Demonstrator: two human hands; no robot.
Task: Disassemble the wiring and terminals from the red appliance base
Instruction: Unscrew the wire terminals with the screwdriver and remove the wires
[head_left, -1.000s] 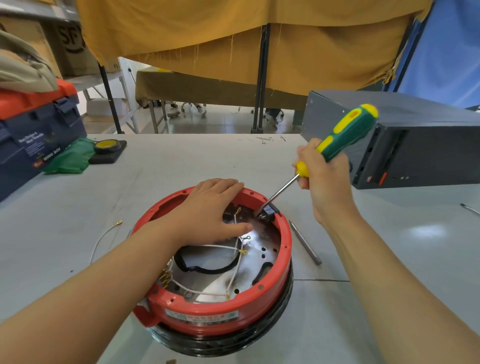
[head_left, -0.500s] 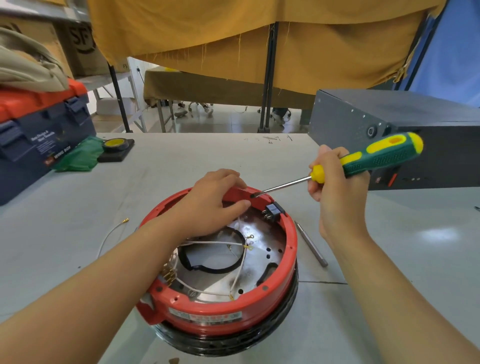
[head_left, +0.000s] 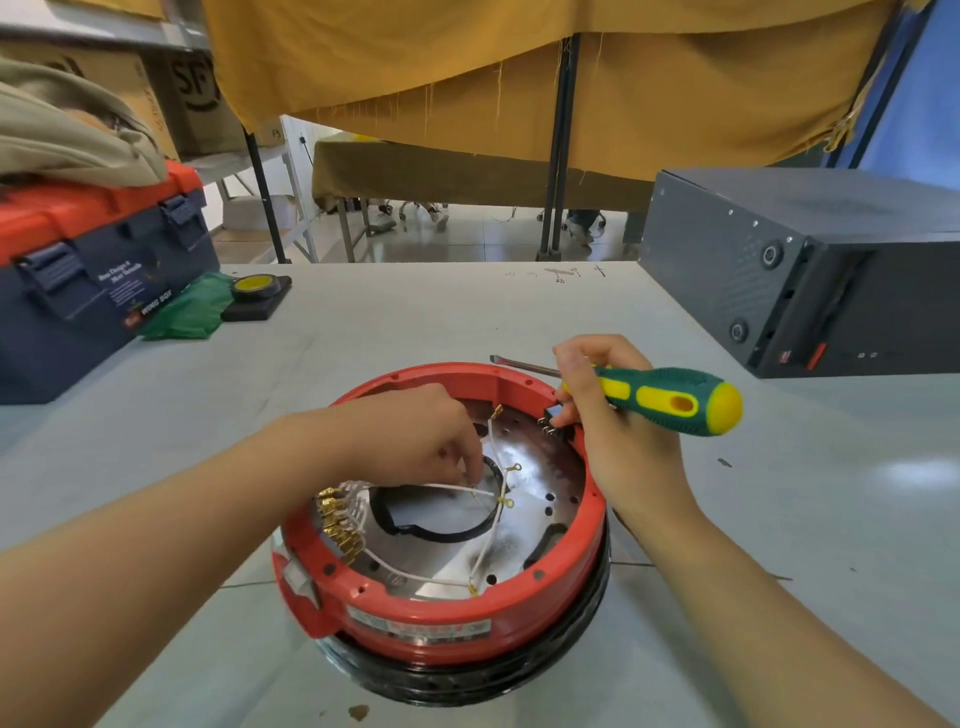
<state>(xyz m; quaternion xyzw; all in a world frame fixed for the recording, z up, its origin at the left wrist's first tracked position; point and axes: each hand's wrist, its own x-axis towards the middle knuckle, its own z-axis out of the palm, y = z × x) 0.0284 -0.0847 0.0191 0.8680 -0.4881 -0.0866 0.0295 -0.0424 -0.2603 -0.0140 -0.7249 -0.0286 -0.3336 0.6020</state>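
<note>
The red appliance base sits upside down on the grey table, with a shiny metal plate inside. White wires with gold ring terminals cross the plate. A row of gold terminals lines the left inner wall. My left hand reaches into the base and pinches a white wire near the centre. My right hand grips a green-and-yellow screwdriver, its shaft pointing left over the far rim. Its fingertips touch a small black terminal block at the right inner rim.
A blue toolbox with a red lid stands at the left, beside a green cloth and a yellow tape roll. A dark grey case stands at the right.
My left hand moved from the far rim down into the base and took hold of a wire. My right hand lowered to the terminal block, the screwdriver now lying flat over the rim.
</note>
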